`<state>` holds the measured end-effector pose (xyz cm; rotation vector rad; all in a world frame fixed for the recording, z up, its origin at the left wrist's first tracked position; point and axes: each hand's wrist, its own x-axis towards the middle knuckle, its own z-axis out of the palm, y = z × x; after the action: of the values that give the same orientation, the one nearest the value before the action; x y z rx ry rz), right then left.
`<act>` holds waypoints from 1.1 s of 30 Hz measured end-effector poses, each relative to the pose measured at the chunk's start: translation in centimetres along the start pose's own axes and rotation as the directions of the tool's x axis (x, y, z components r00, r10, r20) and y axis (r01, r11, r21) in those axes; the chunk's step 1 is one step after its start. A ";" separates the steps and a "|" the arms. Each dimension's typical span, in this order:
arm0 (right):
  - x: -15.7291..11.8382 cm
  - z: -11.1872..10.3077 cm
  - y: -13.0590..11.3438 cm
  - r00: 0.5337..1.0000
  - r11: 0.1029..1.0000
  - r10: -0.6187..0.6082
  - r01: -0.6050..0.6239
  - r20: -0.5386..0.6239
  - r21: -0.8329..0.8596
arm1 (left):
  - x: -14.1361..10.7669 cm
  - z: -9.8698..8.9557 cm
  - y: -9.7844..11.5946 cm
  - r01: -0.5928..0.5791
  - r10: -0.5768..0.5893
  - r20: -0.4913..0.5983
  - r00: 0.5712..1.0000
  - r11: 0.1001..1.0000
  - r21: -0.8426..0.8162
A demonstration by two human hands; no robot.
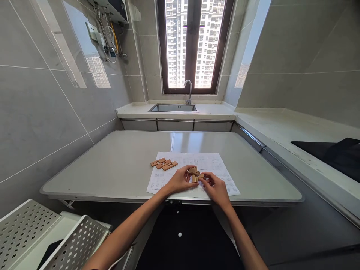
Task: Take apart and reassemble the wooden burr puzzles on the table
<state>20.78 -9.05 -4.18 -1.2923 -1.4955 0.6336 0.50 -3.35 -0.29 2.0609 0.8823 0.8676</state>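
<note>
Dark item in bin; left hand, right hand grip wooden blocks.

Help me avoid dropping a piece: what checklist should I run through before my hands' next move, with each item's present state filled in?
1. Left hand holding the wooden assembly: ok, gripping it from the left.
2. Right hand on the wooden assembly: ok, at its right end.
3. Loose wooden pieces apart from both hands: ok, lying to their left.
4. Printed sheet spread out: ok, on the table, beneath the hands.
5. Printing legible: cannot tell, too small here.
6. Joints fully seated: cannot tell, too small and partly covered.
</note>
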 end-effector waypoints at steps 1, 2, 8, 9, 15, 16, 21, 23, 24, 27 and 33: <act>0.0 0.0 0.0 1.000 1.000 0.000 0.000 -0.001 -0.001 | 0.0 0.0 0.1 -0.004 0.004 0.005 1.000 1.000 0.002; 0.0 0.0 0.0 1.000 1.000 0.000 0.000 -0.002 -0.002 | 0.0 -0.1 0.1 -0.009 0.009 0.008 1.000 1.000 0.004; -0.1 0.0 0.1 1.000 1.000 -0.022 0.022 0.000 -0.014 | 0.0 -0.1 0.2 -0.024 0.024 0.013 1.000 1.000 0.000; -0.1 0.0 0.1 1.000 1.000 -0.023 0.023 -0.001 -0.014 | 0.0 -0.1 0.2 -0.028 0.028 0.012 1.000 1.000 0.002; -0.2 0.0 0.0 0.999 0.999 -0.025 0.024 -0.028 -0.026 | -0.1 -0.1 0.2 -0.055 0.055 0.010 0.998 0.998 0.017; -0.2 0.0 0.0 0.999 0.999 -0.026 0.026 -0.028 -0.027 | 0.0 -0.1 0.1 -0.059 0.059 0.011 0.998 0.998 0.020; -0.2 -0.1 -0.1 0.999 0.999 -0.044 0.044 -0.008 -0.012 | 0.0 -0.1 0.0 -0.097 0.098 -0.015 0.995 0.995 0.036; -0.3 -0.2 -0.3 0.999 0.999 -0.052 0.052 0.003 -0.010 | 0.0 -0.1 0.0 -0.112 0.113 -0.011 0.994 0.992 0.049; -0.3 -0.2 -0.4 0.998 0.998 -0.059 0.059 0.011 -0.012 | 0.0 -0.1 0.0 -0.117 0.118 0.000 0.993 0.992 0.055; -0.5 -0.3 -0.7 0.996 0.997 -0.079 0.080 0.037 -0.016 | 0.0 0.0 0.3 -0.130 0.129 0.025 0.991 0.989 0.069; -0.6 -0.5 -1.0 0.994 0.995 -0.098 0.098 0.052 0.000 | -0.2 0.1 0.8 -0.094 0.092 0.059 0.994 0.995 0.037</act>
<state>20.81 -10.00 -3.29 -1.2044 -1.5920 0.6058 0.69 -3.99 0.25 2.1651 0.7843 0.8422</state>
